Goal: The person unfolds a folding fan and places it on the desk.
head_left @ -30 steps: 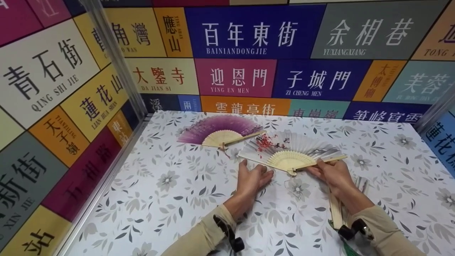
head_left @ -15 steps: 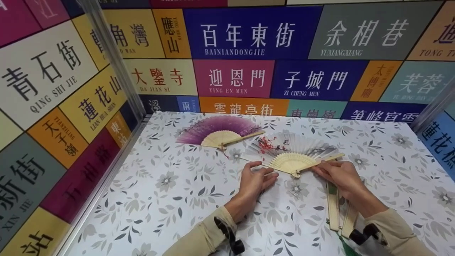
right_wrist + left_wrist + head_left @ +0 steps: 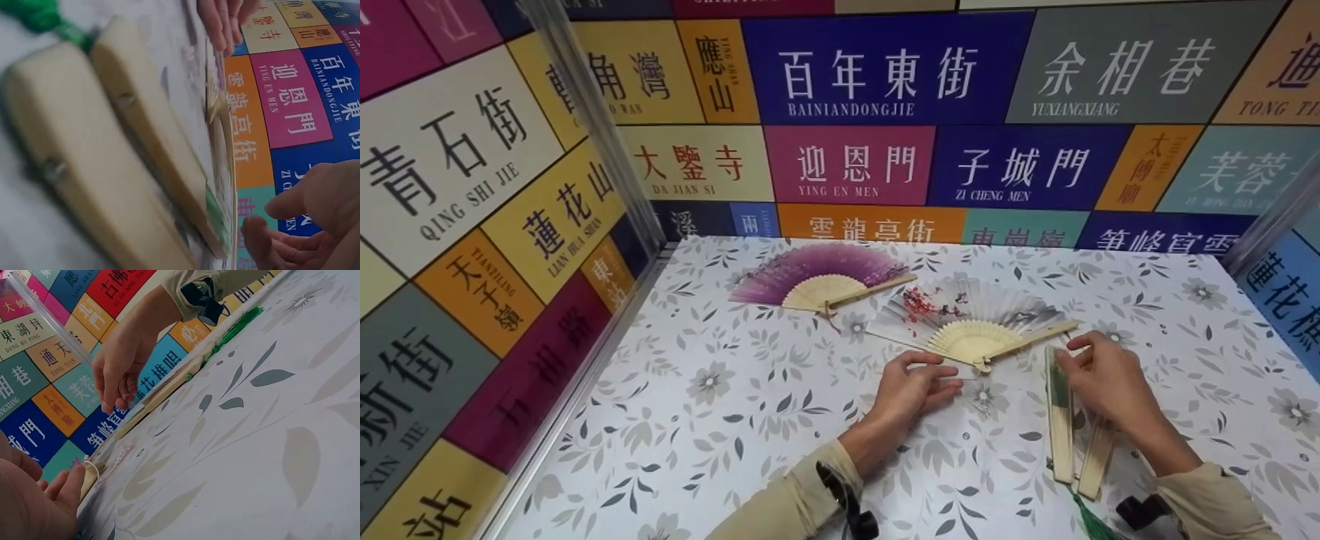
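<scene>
An unfolded grey-white fan (image 3: 997, 307) with red blossoms lies spread on the table. My left hand (image 3: 913, 386) hovers by its lower left edge, fingers loosely bent and holding nothing; whether they touch the fan I cannot tell. To the right, my right hand (image 3: 1110, 382) is held above two folded fans, one with green cloth (image 3: 1060, 416) and another (image 3: 1095, 459) partly under the hand. In the right wrist view, the thumb and fingers of that hand (image 3: 323, 208) are apart with nothing between them, and the folded fans' wooden ends (image 3: 84, 152) loom close.
A spread purple fan (image 3: 840, 270) lies behind and left of the grey-white one. A green tassel (image 3: 1091, 517) trails toward the front edge. Panels with street names (image 3: 885, 67) wall the flowered table (image 3: 697, 450) at the back and sides.
My right hand has let go of the grey-white fan's right guard stick and drawn back to the right, over the folded fans. My left hand has shifted slightly right.
</scene>
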{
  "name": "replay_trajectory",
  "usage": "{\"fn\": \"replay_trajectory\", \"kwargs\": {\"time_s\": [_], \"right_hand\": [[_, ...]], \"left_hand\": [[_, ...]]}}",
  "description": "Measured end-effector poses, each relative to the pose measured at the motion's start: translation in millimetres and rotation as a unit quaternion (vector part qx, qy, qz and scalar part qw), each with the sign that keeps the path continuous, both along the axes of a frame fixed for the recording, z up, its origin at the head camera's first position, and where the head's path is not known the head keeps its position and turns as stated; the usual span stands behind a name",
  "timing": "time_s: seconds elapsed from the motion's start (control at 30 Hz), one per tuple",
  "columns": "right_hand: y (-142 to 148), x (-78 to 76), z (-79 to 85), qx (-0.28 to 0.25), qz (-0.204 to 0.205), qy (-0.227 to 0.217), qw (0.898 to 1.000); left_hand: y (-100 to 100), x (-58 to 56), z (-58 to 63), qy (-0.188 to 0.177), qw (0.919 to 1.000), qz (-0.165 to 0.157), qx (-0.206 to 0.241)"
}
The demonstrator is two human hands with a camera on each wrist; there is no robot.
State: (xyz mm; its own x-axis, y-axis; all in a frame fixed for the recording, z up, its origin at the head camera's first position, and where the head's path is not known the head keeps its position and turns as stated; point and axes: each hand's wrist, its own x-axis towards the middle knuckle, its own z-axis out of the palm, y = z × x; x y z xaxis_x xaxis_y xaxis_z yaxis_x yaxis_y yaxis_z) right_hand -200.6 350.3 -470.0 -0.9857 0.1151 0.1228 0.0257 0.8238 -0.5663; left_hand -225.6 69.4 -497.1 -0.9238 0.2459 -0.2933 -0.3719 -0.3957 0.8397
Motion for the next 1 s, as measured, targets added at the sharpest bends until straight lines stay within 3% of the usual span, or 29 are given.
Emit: {"fn": "replay_trajectory", "kwargs": {"time_s": [0.17, 0.3, 0.47, 0.63, 0.73, 0.87, 1.0], "right_hand": [[2.7, 5.0, -9.4, 0.046, 0.009, -0.020, 0.999], [0.5, 4.9, -15.5, 0.065, 0.009, -0.050, 0.997], [-3.2, 0.8, -18.2, 0.099, 0.004, -0.065, 0.993], [-5.3, -2.4, -16.7, 0.106, 0.011, -0.072, 0.992], [-6.1, -2.5, -16.2, 0.094, 0.007, -0.064, 0.993], [-6.4, -1.3, -14.3, 0.073, -0.007, -0.048, 0.996], [-9.0, 1.9, -8.7, 0.051, -0.028, -0.007, 0.998]], "left_hand": [[5.6, 7.0, -0.8, 0.033, 0.9975, -0.055, -0.029], [12.8, 15.8, -0.7, 0.077, 0.9863, -0.128, -0.071], [30.1, 28.1, 0.6, 0.141, 0.9549, -0.224, -0.135], [50.7, 34.2, 3.5, 0.170, 0.9307, -0.272, -0.176], [62.8, 35.7, 5.3, 0.186, 0.9136, -0.291, -0.215], [74.6, 36.7, 7.2, 0.218, 0.8862, -0.295, -0.284], [77.3, 36.0, 6.7, 0.257, 0.8638, -0.294, -0.318]]}}
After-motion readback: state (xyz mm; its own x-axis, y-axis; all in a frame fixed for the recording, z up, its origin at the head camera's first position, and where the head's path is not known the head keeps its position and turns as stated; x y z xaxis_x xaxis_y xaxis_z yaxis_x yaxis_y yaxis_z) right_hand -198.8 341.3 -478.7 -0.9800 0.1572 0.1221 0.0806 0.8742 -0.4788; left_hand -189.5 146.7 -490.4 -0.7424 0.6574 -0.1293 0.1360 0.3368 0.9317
